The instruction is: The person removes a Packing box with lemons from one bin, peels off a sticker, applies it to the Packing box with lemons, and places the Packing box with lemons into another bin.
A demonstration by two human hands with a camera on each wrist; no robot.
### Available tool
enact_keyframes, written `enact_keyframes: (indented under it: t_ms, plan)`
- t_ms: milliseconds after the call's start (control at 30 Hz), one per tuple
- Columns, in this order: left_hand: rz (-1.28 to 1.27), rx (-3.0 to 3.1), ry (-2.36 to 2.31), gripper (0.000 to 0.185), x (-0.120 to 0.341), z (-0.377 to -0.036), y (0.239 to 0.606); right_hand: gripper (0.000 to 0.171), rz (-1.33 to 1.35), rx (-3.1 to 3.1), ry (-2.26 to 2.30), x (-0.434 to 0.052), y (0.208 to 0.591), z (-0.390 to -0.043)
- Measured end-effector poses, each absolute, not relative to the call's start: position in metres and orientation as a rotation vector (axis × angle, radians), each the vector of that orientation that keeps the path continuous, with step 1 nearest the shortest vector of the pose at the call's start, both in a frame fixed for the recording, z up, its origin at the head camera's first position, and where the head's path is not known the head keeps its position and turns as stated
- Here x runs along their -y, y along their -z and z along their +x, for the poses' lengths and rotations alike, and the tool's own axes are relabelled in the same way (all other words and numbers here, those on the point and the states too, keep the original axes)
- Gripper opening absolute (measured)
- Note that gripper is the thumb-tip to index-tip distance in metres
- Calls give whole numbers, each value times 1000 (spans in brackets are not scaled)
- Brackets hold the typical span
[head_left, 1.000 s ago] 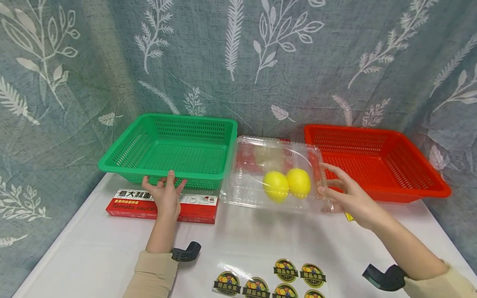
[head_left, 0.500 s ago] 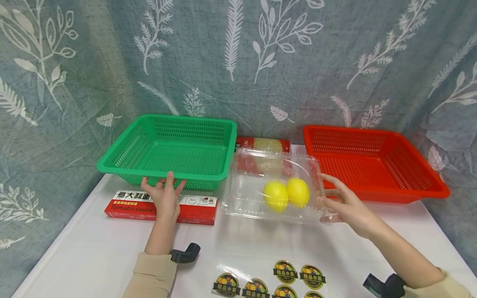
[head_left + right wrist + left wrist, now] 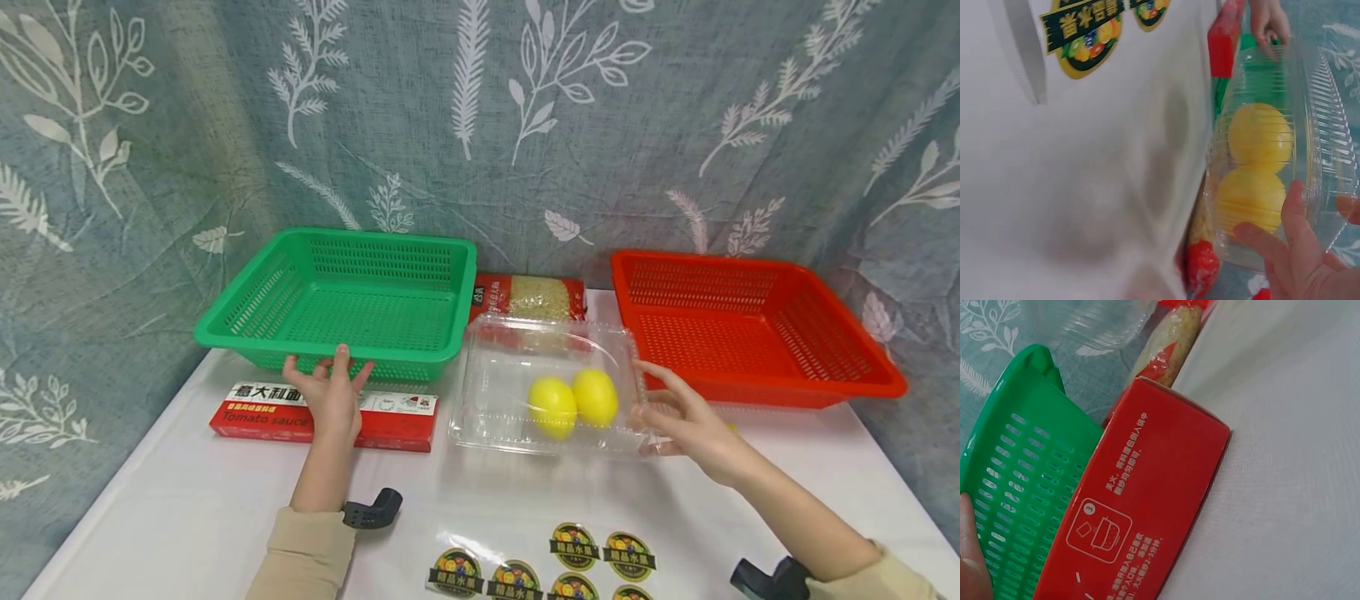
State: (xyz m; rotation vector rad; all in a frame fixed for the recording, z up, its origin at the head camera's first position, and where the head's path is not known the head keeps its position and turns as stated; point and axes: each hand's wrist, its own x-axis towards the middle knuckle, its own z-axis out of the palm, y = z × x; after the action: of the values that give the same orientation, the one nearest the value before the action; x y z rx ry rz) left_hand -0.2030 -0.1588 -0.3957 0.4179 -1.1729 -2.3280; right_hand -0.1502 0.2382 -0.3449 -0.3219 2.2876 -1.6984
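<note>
While the clear plastic clamshell box (image 3: pixel 551 385) sits on the white-covered bench (image 3: pixel 187 508) between the two baskets, its lid looks closed over two yellow lemons (image 3: pixel 573 402), which lie touching side by side toward the box's 3 o'clock half. The right hand (image 3: pixel 686 425) is at the box's 3 o'clock end, its fingers (image 3: pixel 1294 215) curled lightly against the clear wall with the thumb underneath in the right wrist view, so it has a loose hold of that end. I cannot tell whether the box rests fully on the cloth or is slightly lifted there.

Judged from how things lie, the fruit is already packed and the lid down; no label shows on the lid, and the round fruit stickers (image 3: pixel 577 562) remain on their sheet at the bench's 6 o'clock edge, so any labelling looks not yet done. Neither basket holds anything.

At the box's 9 o'clock stands the green perforated plastic basket (image 3: pixel 225 321), and the left hand (image 3: pixel 330 400) lies with straight fingers touching its near wall, gripping nothing. Under that hand lies a flat red carton printed "Tomato sauce" (image 3: pixel 397 421). At the box's 12 o'clock lies a red packet with a clear window showing pale grains (image 3: pixel 528 297), and at 3 o'clock stands the red perforated plastic basket (image 3: pixel 862 367).
</note>
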Motion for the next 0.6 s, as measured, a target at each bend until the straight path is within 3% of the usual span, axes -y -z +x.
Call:
enact_keyframes:
  t_ms: [600]
  plan:
    - [423, 1168, 2336, 68, 159, -203, 396, 65, -314, -2217, 1749, -235, 361, -149]
